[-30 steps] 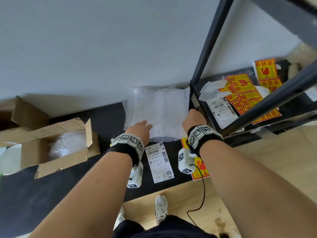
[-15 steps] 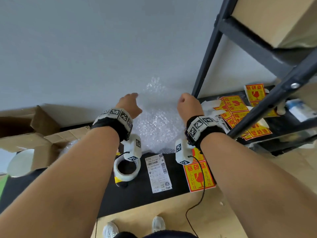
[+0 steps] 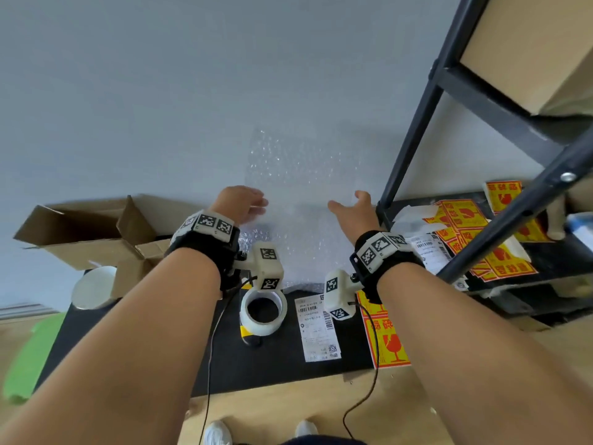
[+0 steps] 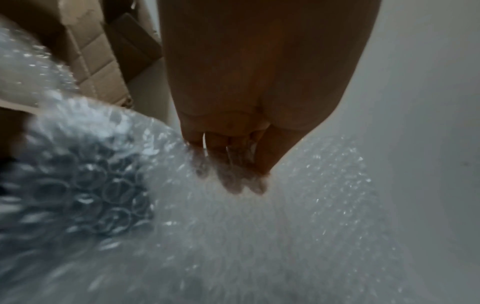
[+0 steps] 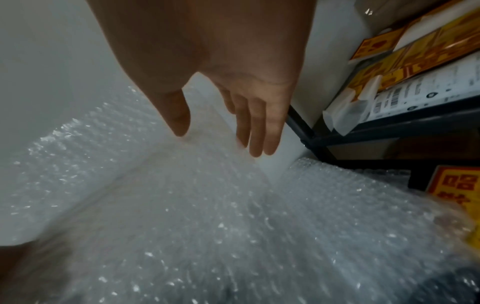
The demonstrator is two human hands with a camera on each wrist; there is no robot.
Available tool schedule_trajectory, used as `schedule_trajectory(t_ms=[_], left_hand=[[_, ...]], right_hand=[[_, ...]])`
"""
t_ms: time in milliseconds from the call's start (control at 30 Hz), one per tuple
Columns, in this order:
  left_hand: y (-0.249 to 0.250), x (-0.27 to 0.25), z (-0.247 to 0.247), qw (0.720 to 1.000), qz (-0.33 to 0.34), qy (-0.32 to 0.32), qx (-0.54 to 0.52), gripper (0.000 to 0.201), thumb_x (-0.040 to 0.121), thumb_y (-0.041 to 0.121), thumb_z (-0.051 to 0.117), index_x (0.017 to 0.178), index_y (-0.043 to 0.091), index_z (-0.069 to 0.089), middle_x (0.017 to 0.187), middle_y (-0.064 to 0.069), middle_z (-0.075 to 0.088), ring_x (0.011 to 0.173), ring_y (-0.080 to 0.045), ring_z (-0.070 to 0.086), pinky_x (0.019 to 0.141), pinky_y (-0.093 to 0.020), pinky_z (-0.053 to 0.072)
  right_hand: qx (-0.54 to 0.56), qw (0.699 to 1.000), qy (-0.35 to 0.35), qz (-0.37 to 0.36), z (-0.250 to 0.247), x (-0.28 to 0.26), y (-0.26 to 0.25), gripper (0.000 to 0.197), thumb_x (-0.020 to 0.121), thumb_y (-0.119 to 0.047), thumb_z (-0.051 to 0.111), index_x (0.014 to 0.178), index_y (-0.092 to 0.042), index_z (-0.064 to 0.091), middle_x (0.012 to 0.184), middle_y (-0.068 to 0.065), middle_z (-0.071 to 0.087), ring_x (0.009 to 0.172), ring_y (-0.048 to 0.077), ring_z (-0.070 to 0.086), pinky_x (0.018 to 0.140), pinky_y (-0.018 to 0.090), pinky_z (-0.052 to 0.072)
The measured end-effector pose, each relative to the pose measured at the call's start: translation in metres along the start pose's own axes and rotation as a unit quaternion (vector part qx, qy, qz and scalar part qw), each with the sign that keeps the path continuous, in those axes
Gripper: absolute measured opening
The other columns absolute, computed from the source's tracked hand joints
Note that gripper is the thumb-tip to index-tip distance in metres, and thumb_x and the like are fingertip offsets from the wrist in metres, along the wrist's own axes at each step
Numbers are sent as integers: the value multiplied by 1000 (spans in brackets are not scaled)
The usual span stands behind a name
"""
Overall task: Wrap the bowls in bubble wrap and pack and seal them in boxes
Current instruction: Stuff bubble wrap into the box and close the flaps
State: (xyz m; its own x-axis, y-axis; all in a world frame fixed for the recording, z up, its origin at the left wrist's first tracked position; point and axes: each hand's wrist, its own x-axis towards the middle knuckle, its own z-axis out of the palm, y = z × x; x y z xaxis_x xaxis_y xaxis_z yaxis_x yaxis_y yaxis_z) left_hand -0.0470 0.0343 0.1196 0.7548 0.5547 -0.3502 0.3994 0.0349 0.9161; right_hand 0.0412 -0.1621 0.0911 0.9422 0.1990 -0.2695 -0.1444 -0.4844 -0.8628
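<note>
A clear bubble wrap [image 3: 301, 194] sheet stands raised in front of the grey wall, its lower part trailing onto the black table [image 3: 144, 348]. My left hand [image 3: 244, 203] pinches its left edge; in the left wrist view the fingers [image 4: 233, 179] show through the bubble wrap [image 4: 259, 226] with the thumb on the near side. My right hand [image 3: 351, 207] is at the right edge with straight, spread fingers; in the right wrist view the right hand [image 5: 218, 142] has its thumb touching the bubble wrap [image 5: 207, 205]. A white bowl [image 3: 93, 287] sits at the table's left end.
An open cardboard box [image 3: 86, 232] lies at the back left. A tape roll [image 3: 263, 313], a shipping label [image 3: 316, 329] and red-yellow fragile stickers [image 3: 385, 342] lie near the front edge. A black shelf frame [image 3: 414, 123] with more stickers [image 3: 465, 226] stands close on the right.
Both hands rose from the table and drew the bubble wrap sheet up in front of the wall. The right hand's fingers have spread out.
</note>
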Motion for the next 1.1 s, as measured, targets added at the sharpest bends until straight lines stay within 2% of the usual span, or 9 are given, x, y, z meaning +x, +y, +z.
schedule_trajectory(t_ms=[200, 267, 400, 500, 667, 800, 933, 1033, 1100], left_hand=[[-22, -8, -15, 997, -52, 56, -30, 30, 94, 3, 55, 123, -6, 57, 77, -3, 62, 66, -14, 60, 77, -30, 52], [-25, -12, -19, 996, -58, 70, -25, 34, 95, 5, 53, 127, -5, 53, 77, -4, 62, 65, -15, 60, 71, -29, 52], [-23, -16, -33, 997, -9, 68, 29, 62, 90, 2, 59, 146, 16, 36, 114, -8, 58, 93, -24, 62, 75, -30, 48], [-21, -21, -43, 993, 17, 38, 108, 58, 81, 4, 69, 134, 25, 54, 121, -9, 61, 111, -24, 59, 90, -31, 46], [-26, -29, -44, 955, 59, 116, 265, 16, 84, 16, 68, 100, 11, 69, 93, -7, 68, 78, -19, 61, 71, -28, 48], [-25, -35, -39, 880, 59, 88, 463, 34, 82, 21, 71, 115, 16, 63, 126, -9, 51, 116, -28, 51, 98, -41, 45], [-17, -41, -24, 893, 101, -39, 437, 50, 75, 27, 80, 120, 21, 59, 117, 3, 58, 111, -21, 55, 98, -33, 42], [-13, -45, -18, 930, 110, -60, 347, 17, 83, 22, 72, 73, 13, 61, 70, 3, 56, 67, -16, 52, 58, -21, 39], [-14, -45, -20, 955, 99, -41, 275, 14, 85, 21, 69, 81, 7, 68, 75, -1, 64, 68, -14, 58, 60, -20, 46]], right_hand=[[-2, 997, 7, -71, 19, -6, 0, 69, 90, -14, 55, 151, -28, 24, 94, 6, 57, 80, 26, 64, 73, 34, 52], [22, 995, 0, -95, 20, -7, -1, 68, 91, -13, 54, 149, -36, 29, 81, 4, 57, 70, 23, 63, 71, 33, 53], [-33, 992, -62, -109, 17, -13, -10, 52, 90, -16, 63, 140, -20, 51, 104, 5, 61, 97, 18, 59, 90, 25, 44], [-94, 987, -103, -84, 16, -19, -15, 57, 87, -8, 64, 141, -9, 48, 127, 9, 58, 118, 23, 55, 93, 24, 38], [-111, 987, -47, -109, 20, -22, -14, 16, 87, -12, 63, 102, -13, 70, 114, 11, 64, 101, 27, 63, 79, 24, 44], [-98, 984, -66, -131, 21, -25, -22, 9, 88, -11, 54, 82, -13, 61, 102, 8, 64, 87, 22, 58, 68, 24, 42], [-76, 979, -94, -165, 27, -35, -39, 10, 88, -8, 51, 83, -11, 58, 82, -1, 60, 80, 21, 55, 64, 24, 41], [-49, 985, -56, -154, 31, -37, -43, 20, 90, -21, 55, 108, -12, 56, 99, 5, 62, 91, 25, 60, 77, 31, 44], [-30, 992, -20, -125, 30, -38, -42, 43, 91, -31, 59, 128, -13, 48, 116, 5, 59, 106, 23, 58, 83, 28, 40]])
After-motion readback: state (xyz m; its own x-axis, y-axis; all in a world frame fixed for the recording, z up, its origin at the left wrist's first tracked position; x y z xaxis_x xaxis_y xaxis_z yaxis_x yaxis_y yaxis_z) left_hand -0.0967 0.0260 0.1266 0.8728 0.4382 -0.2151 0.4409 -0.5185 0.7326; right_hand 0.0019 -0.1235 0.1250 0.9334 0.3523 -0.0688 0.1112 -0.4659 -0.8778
